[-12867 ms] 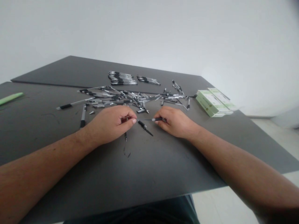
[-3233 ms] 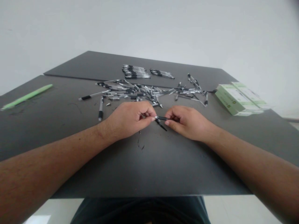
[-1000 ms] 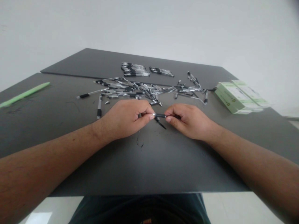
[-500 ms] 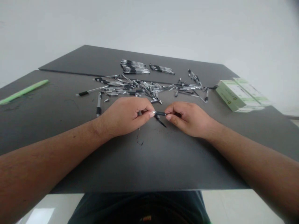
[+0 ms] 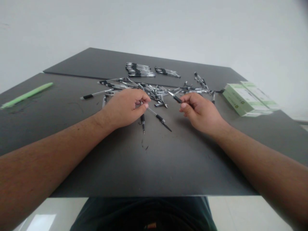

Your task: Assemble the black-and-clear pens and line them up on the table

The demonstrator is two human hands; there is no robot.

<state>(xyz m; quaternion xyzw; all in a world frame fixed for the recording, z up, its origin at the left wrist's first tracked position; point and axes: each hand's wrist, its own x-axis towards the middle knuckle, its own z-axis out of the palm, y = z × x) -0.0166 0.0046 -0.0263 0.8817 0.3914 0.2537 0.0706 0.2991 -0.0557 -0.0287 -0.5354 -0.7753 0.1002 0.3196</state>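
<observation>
In the head view, the right hand [image 5: 201, 112] pinches a silver-tipped pen [image 5: 177, 99] (tip outward) near the loose pile [image 5: 147, 88]. The left hand [image 5: 127, 107] curls nearly closed beside a clear-barrelled pen [image 5: 160, 118]; whether it holds anything, I cannot tell.

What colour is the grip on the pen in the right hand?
The pen grip is black, seen best in the head view.

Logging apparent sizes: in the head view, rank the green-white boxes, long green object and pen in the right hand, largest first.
Green-white boxes together
Long green object
Pen in the right hand, partly hidden
</observation>
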